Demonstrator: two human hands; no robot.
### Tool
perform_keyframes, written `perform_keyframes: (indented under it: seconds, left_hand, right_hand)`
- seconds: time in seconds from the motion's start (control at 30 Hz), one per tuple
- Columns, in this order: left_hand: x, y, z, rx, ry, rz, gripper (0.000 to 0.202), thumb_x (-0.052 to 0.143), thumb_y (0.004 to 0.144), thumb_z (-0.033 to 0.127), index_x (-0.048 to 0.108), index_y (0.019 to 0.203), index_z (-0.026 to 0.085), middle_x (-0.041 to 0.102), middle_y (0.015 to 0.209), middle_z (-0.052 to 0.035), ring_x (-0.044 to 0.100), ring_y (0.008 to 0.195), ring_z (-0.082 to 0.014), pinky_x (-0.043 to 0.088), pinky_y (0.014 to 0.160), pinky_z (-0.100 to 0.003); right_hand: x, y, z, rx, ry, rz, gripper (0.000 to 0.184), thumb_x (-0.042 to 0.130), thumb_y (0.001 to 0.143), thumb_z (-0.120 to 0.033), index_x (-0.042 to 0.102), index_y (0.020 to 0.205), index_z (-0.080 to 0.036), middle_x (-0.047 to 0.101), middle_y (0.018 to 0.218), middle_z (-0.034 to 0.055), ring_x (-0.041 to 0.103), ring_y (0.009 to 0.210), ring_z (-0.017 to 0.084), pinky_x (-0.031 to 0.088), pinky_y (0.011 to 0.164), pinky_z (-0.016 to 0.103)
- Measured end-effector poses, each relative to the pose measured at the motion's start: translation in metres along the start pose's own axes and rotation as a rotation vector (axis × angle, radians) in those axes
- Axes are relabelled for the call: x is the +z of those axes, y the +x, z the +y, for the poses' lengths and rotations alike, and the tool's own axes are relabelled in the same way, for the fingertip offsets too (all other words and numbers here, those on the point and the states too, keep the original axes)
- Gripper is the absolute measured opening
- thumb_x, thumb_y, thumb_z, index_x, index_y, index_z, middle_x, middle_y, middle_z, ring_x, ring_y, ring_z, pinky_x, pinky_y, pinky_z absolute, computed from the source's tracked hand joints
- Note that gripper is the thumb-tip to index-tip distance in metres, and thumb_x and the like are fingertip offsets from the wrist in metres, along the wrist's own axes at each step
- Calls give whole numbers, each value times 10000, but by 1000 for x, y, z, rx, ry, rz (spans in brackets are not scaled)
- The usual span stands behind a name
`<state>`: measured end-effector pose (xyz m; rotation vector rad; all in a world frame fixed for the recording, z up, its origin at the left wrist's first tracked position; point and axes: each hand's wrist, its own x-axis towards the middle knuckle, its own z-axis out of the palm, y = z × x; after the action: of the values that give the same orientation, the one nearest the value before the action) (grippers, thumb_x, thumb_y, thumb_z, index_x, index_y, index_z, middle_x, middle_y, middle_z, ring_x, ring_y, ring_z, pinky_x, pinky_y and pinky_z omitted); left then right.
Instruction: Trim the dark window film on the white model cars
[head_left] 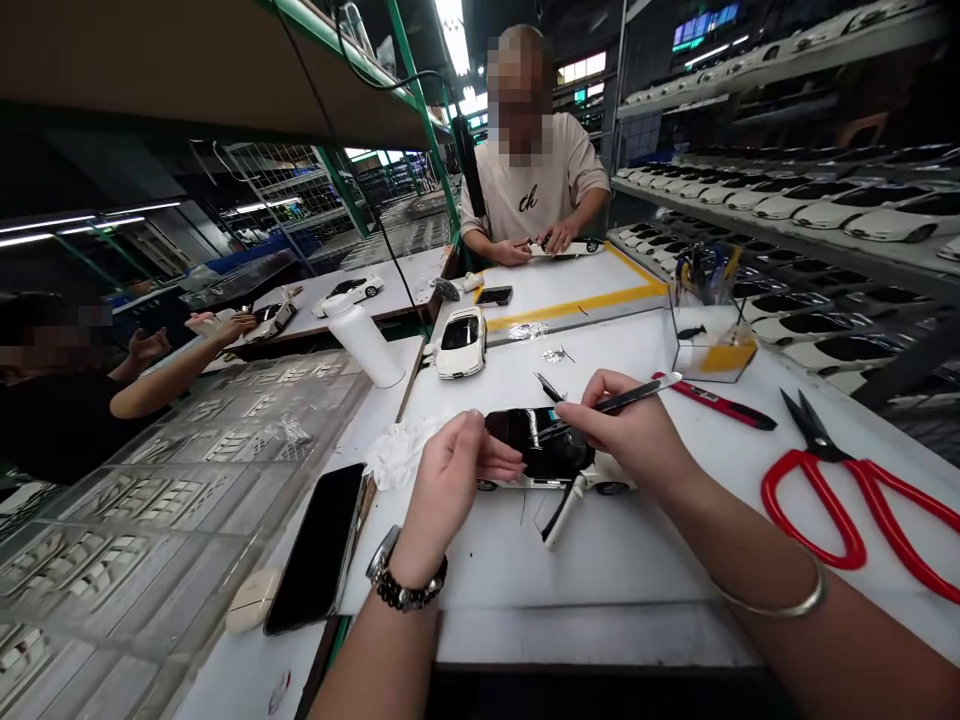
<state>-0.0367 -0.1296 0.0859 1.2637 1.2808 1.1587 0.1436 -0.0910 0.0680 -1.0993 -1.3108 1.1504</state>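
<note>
My left hand [450,490] grips a glossy black model-car window piece [534,442] from the left, fingers resting on its near side. The piece sits over a white model car body [555,483], lying on the white table [480,570]. My right hand [622,430] holds a slim metal tool with a black tip [622,398], its point reaching onto the black piece. Below the car lies a white-handled tool with a dark blade [562,512]. The underside of the black piece is hidden.
Red-handled scissors [832,500] and a red utility knife [720,405] lie to the right. A phone [315,550], white cloth [397,450], white model car [461,342] and clear box [709,335] surround the work. A co-worker [532,170] opposite handles another car.
</note>
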Motion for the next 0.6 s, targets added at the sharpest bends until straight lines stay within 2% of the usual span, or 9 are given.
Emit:
perform_keyframes:
  seconds: [0.23,0.33,0.6]
  left_hand:
    - [1,2,-1,24,-20,49,490,438,843,602,444,660,147,696,676,-83,687,618,-176,578,575,-261]
    - [1,3,-1,31,-8,92,483,445,844,594,439,661,146,692,659,-78,685,602,-174,572,551,-248]
    - [-1,6,1,36,2,131,483,436,846,593,422,651,151,688,641,-75,679,574,-169,564,527,-237]
  right_hand:
    - [6,-7,-4,176,1,-79,405,694,669,-422,379,628,-170,520,445,-34,396,338,47,272,340,140]
    - [10,-9,-1,200,50,-114,400,673,678,-445,384,645,-171,552,482,-22,413,332,53,282,317,141]
    - [10,-6,1,242,106,-150,278,620,673,-316,381,667,-174,592,529,-9,432,342,55,321,301,140]
